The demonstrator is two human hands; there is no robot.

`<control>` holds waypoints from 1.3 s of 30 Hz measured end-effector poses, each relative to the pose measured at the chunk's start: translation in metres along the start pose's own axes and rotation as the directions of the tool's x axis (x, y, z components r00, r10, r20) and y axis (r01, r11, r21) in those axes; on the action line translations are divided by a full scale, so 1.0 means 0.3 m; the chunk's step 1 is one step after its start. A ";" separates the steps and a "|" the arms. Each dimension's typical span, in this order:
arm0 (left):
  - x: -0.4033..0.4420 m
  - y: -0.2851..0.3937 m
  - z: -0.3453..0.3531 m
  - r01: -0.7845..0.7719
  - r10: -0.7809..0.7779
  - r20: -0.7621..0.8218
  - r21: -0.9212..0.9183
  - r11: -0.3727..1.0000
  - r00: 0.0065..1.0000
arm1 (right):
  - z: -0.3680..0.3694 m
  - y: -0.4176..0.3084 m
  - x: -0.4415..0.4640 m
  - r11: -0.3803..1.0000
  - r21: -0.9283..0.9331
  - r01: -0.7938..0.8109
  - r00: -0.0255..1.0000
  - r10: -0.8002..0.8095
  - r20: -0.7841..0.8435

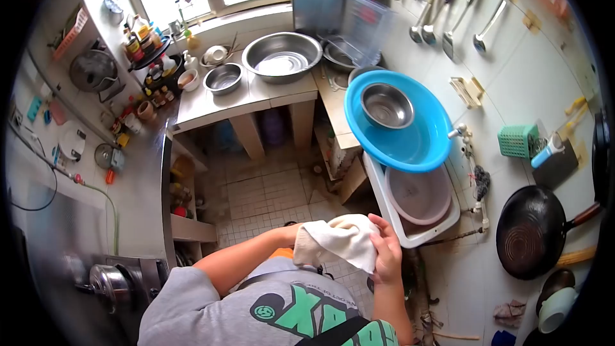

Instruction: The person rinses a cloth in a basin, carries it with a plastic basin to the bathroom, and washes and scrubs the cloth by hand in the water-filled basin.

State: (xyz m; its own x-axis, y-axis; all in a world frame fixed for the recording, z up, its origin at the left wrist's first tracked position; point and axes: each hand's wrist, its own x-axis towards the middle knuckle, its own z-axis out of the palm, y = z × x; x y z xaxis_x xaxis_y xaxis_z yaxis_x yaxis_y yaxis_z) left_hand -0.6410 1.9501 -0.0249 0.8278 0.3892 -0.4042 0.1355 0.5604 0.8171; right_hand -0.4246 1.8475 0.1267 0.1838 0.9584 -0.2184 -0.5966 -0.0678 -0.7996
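A white cloth (343, 237) is bunched in front of my chest, above the tiled floor. My right hand (386, 253) grips its right end, fingers bent against the fabric. The cloth's left part covers my left hand, so its fingers are hidden; only the wrist and forearm show. Just beyond my right hand is the white sink (400, 229) with a pale pink basin (419, 195) in it. Over the sink's far part rests a large blue basin (426, 144) holding a small steel bowl (387, 106).
Steel basins (282, 57) stand on the tiled counter (211, 109) below the window. A faucet (459, 131) juts from the right wall, near a hanging wok (530, 232). At left are a stove pot (110, 287) and several bottles (133, 45).
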 end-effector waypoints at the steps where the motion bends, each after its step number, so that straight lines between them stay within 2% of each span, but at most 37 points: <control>1: -0.032 -0.030 -0.054 0.057 -0.067 -0.106 -0.101 0.993 0.992 | 0.029 0.030 0.047 1.000 -0.021 0.011 1.000 -0.012 -0.018; 4: -0.155 0.070 -0.172 0.199 -0.257 -0.208 -0.263 0.944 0.944 | 0.045 0.154 0.228 0.990 0.042 -0.136 0.990 0.137 -0.020; 7: -0.206 0.127 -0.388 0.218 -0.208 -0.102 0.094 0.971 0.973 | 0.131 0.218 0.416 0.974 -0.139 -0.176 0.984 0.173 -0.035; 8: -0.218 0.138 -0.480 0.157 -0.147 -0.065 0.190 0.969 0.987 | 0.179 0.225 0.477 0.973 -0.147 -0.180 0.984 0.177 -0.034; 9: -0.240 0.168 -0.565 0.116 -0.105 -0.075 0.161 0.980 0.992 | 0.228 0.234 0.543 0.968 -0.186 -0.168 0.985 0.170 -0.006; 11: -0.296 0.278 -0.817 0.046 0.020 -0.208 0.308 0.950 0.978 | 0.393 0.252 0.717 0.956 -0.281 -0.082 0.990 0.110 0.086; 13: -0.338 0.426 -0.923 0.055 0.113 -0.349 0.438 0.897 0.930 | 0.497 0.222 0.811 0.952 -0.294 -0.086 0.988 0.119 0.096; 15: -0.366 0.559 -1.047 0.040 0.178 -0.415 0.464 0.885 0.892 | 0.588 0.224 0.918 0.932 -0.356 -0.066 0.990 0.106 0.095; 17: -0.384 0.757 -1.131 0.052 0.260 -0.436 0.585 0.809 0.862 | 0.653 0.217 1.050 0.882 -0.466 0.074 0.989 -0.007 0.145; 18: -0.369 0.841 -1.191 0.008 0.317 -0.454 0.583 0.812 0.833 | 0.683 0.181 1.116 0.855 -0.518 0.038 0.993 0.024 0.112; 19: -0.347 0.928 -1.247 -0.037 0.376 -0.473 0.583 0.812 0.797 | 0.718 0.139 1.182 0.824 -0.567 0.003 0.995 0.051 0.081; 21: -0.312 1.143 -1.280 -0.204 0.670 -0.496 0.698 0.686 0.553 | 0.835 0.058 1.298 0.859 -0.483 0.172 0.984 -0.132 0.116; 23: -0.255 1.318 -1.280 -0.536 0.937 -0.277 0.768 0.350 0.214 | 0.890 0.015 1.449 0.790 -0.361 0.496 0.868 -0.437 0.237; 24: -0.253 1.373 -1.261 -0.472 0.946 -0.252 0.821 0.321 0.205 | 0.913 -0.005 1.515 0.719 -0.368 0.590 0.807 -0.514 0.290; 27: -0.217 1.436 -1.274 -0.250 0.955 -0.178 0.939 0.237 0.237 | 0.931 0.012 1.715 0.502 -0.369 0.782 0.623 -0.641 0.448; 29: -0.141 1.372 -1.400 -0.093 0.940 -0.136 0.981 0.173 0.314 | 0.895 0.057 1.815 0.476 -0.625 0.619 0.783 -0.441 0.439; 30: -0.089 1.291 -1.502 -0.044 0.902 -0.169 0.978 0.203 0.396 | 0.877 0.082 1.860 0.342 -0.790 0.510 0.847 -0.359 0.391; 31: -0.062 1.215 -1.568 0.007 0.855 -0.206 0.973 0.231 0.476 | 0.778 0.165 1.977 0.095 -0.849 0.519 0.814 -0.359 0.457; 32: -0.065 1.195 -1.548 0.031 0.761 -0.318 0.930 0.366 0.566 | 0.778 0.191 2.009 0.234 -0.885 0.403 0.901 -0.274 0.337; 33: -0.063 1.177 -1.534 0.066 0.644 -0.414 0.868 0.492 0.644 | 0.769 0.225 2.049 0.293 -0.874 0.388 0.913 -0.252 0.320; 35: -0.045 1.121 -1.567 0.109 0.558 -0.464 0.826 0.553 0.688 | 0.736 0.286 2.139 0.194 -0.871 0.451 0.883 -0.237 0.404; 38: 0.000 1.117 -1.582 0.146 0.442 -0.612 0.677 0.721 0.656 | 0.717 0.333 2.264 0.287 -0.881 0.375 0.927 -0.126 0.354; 39: 0.016 1.122 -1.599 0.161 0.436 -0.604 0.688 0.708 0.667 | 0.720 0.338 2.299 0.304 -0.888 0.344 0.939 -0.093 0.331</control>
State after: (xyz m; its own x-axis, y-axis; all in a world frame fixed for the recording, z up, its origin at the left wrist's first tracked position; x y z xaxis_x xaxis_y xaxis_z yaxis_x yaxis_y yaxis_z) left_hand -0.8525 2.4912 0.0510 0.2821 0.9457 -0.1617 0.6035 -0.0440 0.7961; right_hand -0.5271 2.5616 0.0158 -0.0311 0.9980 0.0544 0.5755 0.0624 -0.8154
